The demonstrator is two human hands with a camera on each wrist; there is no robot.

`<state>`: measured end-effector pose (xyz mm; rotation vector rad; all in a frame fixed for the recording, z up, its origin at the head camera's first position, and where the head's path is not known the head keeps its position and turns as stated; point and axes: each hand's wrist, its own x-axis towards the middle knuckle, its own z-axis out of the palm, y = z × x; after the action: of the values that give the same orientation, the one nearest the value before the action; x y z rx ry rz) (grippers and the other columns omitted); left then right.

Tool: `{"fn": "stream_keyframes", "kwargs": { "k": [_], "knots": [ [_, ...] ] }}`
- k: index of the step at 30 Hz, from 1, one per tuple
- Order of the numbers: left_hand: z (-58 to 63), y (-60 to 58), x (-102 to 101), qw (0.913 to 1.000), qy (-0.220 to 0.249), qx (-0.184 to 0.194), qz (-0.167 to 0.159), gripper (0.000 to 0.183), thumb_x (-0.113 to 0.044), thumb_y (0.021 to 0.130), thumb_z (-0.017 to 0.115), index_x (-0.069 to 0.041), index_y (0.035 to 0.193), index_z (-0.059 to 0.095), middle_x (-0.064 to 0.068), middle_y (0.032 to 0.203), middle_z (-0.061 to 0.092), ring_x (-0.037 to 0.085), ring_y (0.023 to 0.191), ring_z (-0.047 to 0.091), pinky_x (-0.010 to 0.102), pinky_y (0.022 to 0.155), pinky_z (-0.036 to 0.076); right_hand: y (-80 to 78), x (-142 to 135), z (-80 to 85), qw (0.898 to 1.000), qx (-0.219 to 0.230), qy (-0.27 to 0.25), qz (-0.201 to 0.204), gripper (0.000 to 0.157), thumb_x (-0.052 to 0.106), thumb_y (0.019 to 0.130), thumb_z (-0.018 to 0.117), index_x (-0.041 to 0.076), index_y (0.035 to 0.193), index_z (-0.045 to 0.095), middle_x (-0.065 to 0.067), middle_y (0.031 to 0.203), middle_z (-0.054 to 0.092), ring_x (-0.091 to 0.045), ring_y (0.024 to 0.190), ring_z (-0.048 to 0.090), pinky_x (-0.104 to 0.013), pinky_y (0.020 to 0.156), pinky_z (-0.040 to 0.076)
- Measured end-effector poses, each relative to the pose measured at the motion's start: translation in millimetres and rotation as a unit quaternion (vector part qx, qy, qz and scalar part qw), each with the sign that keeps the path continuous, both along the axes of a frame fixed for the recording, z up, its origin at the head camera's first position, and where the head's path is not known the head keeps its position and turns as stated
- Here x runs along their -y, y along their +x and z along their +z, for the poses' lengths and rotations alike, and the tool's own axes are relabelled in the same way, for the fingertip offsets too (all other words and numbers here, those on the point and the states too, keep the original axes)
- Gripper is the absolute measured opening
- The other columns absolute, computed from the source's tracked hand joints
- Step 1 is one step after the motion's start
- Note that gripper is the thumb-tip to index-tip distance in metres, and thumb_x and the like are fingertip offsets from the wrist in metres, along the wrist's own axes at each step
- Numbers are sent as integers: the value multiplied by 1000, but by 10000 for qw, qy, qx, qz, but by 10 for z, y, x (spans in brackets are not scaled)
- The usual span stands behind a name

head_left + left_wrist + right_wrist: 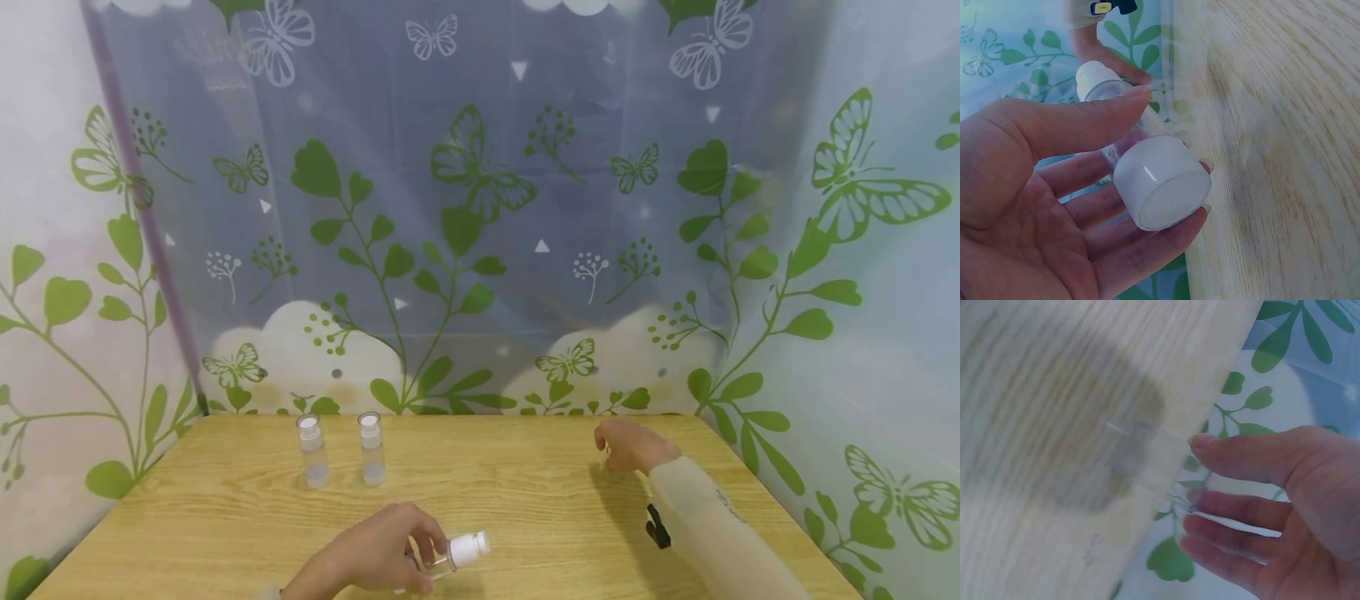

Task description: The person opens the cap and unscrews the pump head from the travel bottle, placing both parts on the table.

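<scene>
My left hand (382, 542) holds a small clear pump bottle with a white top (468, 548), tilted on its side over the near part of the table. In the left wrist view, the thumb lies across the bottle's clear body and its white base (1163, 187) faces the camera. At the far right of the table, my right hand (633, 446) pinches a clear, see-through cap (1147, 456) by one end, low at the wood. The cap's outline is faint, with thumb on one side and fingertips on the other.
Two similar capped bottles, a left one (312, 454) and a right one (371, 454), stand upright at the back left of the wooden table (510, 475). A patterned curtain (480, 275) hangs behind the table's back edge. A black clip (657, 527) sits at the right sleeve.
</scene>
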<state>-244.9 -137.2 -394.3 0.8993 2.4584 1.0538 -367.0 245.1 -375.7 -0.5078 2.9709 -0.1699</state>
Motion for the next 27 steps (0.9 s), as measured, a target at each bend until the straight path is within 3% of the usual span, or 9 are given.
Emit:
{"fn": "stream_keyframes", "kwargs": {
  "k": [3,8,11,20,27],
  "knots": [
    [-3,2,-4,10000,21,8,-13,29,-10,71,80,-12,98,71,-4,83,70,4,73,62,20,65,51,45,54,51,9995,-309,107,-43,26,4,80,73,6,104,63,-12,109,63,-25,92,61,-43,79,52],
    [-5,12,-10,10000,-1,-2,12,29,-10,71,80,-12,98,71,-4,84,69,4,73,61,20,65,51,107,214,140,9912,-1176,386,478,21,6,79,73,6,100,68,-13,103,69,-28,90,65,-42,79,54],
    [-7,20,-18,10000,-14,-29,37,29,-10,71,80,-12,98,71,-4,84,70,4,72,61,19,65,51,130,332,190,9877,-1352,389,681,20,10,80,73,6,99,70,-11,101,70,-29,90,65,-43,81,54],
    [4,31,-28,10000,9,-48,58,29,-10,71,80,-12,98,71,-4,83,70,3,70,61,19,64,51,293,650,322,9885,-1010,-24,1122,16,13,86,68,10,102,69,-8,107,69,-27,98,64,-41,84,53],
    [-3,26,-31,10000,20,-17,47,29,-9,71,80,-12,98,70,-3,83,69,4,70,61,19,64,51,485,799,333,9829,-968,-294,1537,19,16,87,68,13,106,69,-4,110,68,-24,101,64,-40,86,52]
  ]
}}
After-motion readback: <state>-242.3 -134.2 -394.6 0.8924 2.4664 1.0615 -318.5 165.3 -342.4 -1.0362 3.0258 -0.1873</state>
